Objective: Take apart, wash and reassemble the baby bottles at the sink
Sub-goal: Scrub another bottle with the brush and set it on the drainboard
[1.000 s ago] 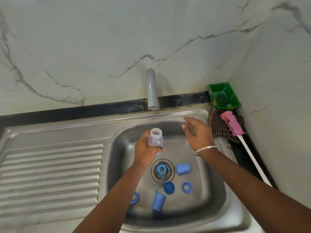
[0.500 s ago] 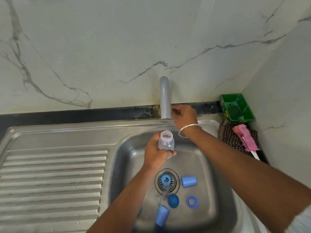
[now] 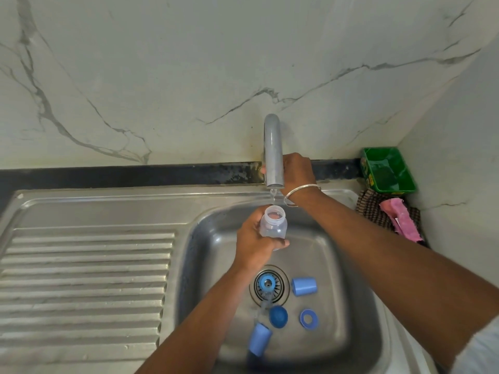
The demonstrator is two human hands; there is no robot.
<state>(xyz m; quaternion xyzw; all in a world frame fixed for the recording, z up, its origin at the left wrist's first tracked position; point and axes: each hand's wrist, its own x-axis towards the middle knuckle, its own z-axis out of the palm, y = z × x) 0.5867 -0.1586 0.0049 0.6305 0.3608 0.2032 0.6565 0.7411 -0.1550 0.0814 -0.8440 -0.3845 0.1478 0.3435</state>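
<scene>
While water starts: I see the left hand (image 3: 253, 240) gripping the clear plastic bottle body (image 3: 273, 225) under the grey spout (image 3: 273, 152).
Right hand (image 3: 297, 171): at tap, grip unclear.
Done: blue caps, rings apart in steel sink (image 3: 359, 306).
Left: washing, reassembly.

We see a shiny steel sink (image 3: 210, 255) with a ridged side at 9 o'clock. In its bowl a blue ring (image 3: 267, 283) sits on the drain (image 3: 280, 295). A blue cap (image 3: 304, 286) lies at 3 o'clock from the drain. A blue ball-shaped piece (image 3: 278, 316), another ring (image 3: 309, 318) and a second cap (image 3: 259, 339) lie toward 6 o'clock.
</scene>
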